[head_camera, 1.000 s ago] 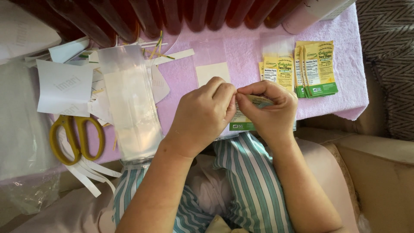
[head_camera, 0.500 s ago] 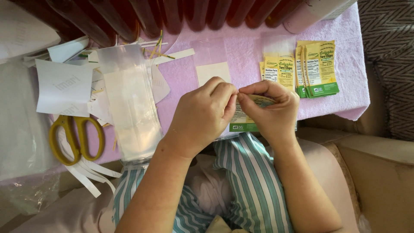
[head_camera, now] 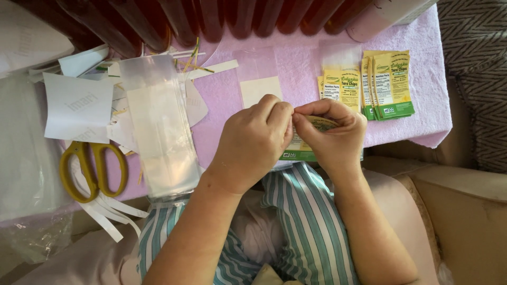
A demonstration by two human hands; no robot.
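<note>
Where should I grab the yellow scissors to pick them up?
Probably by the yellow handle loops, coming from above. The scissors lie flat on the table, and the loops are the only part in the open. White paper sheets cover the blade end, so reaching there would be awkward.

A single head-worn camera looks almost straight down from above the person's lap, close in. Its view faces the near edge of the table [head_camera: 422, 121], which fills the upper part, with the far side cut off at the top edge. The hands [head_camera: 293, 134] sit near the centre, forearms entering from the bottom. No second view shares the scene.
</note>
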